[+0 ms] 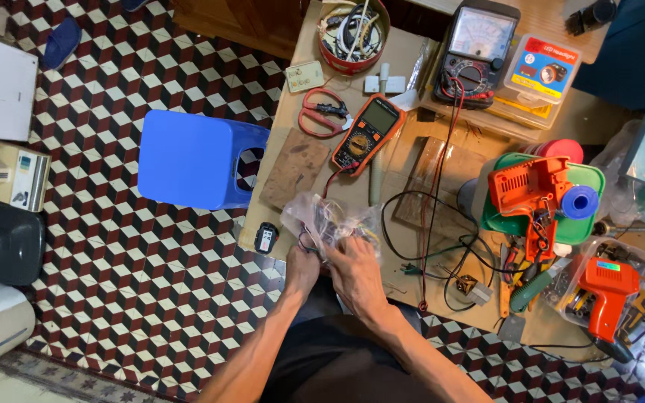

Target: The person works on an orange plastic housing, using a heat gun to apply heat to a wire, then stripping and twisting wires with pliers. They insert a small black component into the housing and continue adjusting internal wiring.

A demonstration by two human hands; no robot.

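Observation:
Both my hands are together at the near edge of a low wooden table (412,75). My left hand (302,266) and my right hand (354,273) grip a clear plastic bag (324,218) stuffed with thin coloured wires. The bag lies crumpled just beyond my fingers. A small black remote-like fob (266,238) sits to the left of my left hand. An orange digital multimeter (368,134) lies just past the bag, its leads trailing toward me.
Red scissors (322,112), an analog meter (478,52), a round red tin of cables (352,33), an orange tool shell (530,195) on a green tray (591,186) and an orange glue gun (608,295) crowd the table. A blue plastic stool (192,158) stands left on the tiled floor.

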